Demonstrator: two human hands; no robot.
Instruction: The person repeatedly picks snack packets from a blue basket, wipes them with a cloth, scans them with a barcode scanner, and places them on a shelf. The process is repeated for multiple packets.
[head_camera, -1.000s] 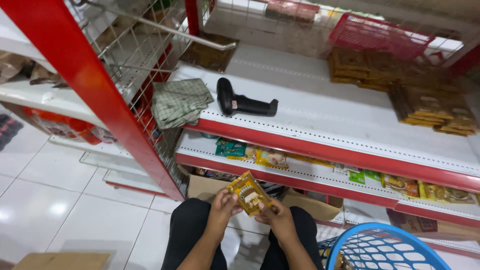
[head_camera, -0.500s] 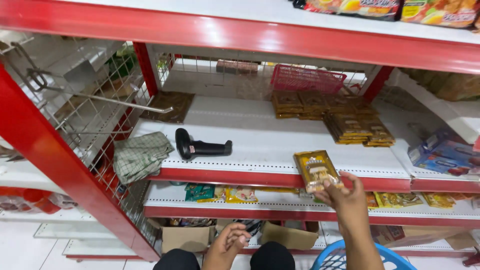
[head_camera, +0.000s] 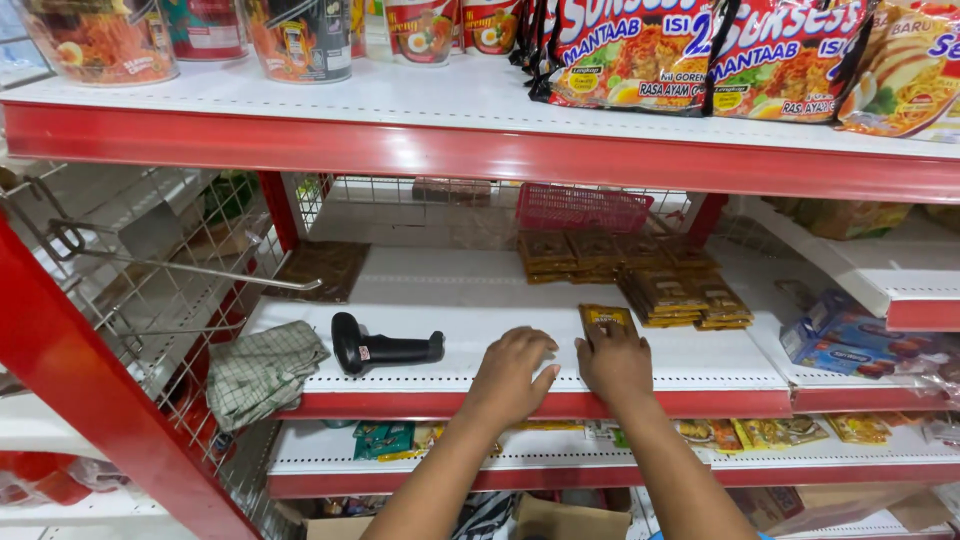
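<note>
1. Half a second ago the right hand (head_camera: 614, 364) was carrying a brown-and-gold packet (head_camera: 606, 319) up toward the middle shelf (head_camera: 420, 300), while the left hand (head_camera: 513, 372) was low by the lap. Now both hands are up on that shelf, so the packet has arrived and is being set flat.
2. The right hand lies over the near end of the packet, fingers pressing it down; the packet's far end shows just beyond the fingertips.
3. The left hand rests just beside the right one, fingers spread and flat on the bare shelf, holding nothing.
4. Beyond the right hand lie the stacks of brown packets (head_camera: 640, 275): about five or six low piles, the exact count hard to tell.
5. Well to the left of the left hand lies one black handheld scanner (head_camera: 381, 349), and farther left one folded checked cloth (head_camera: 262, 371).
6. Behind the stacks stands one red wire basket (head_camera: 582, 207).
7. Right of the right hand, one blue box (head_camera: 845, 340) sits on the neighbouring shelf.
</note>
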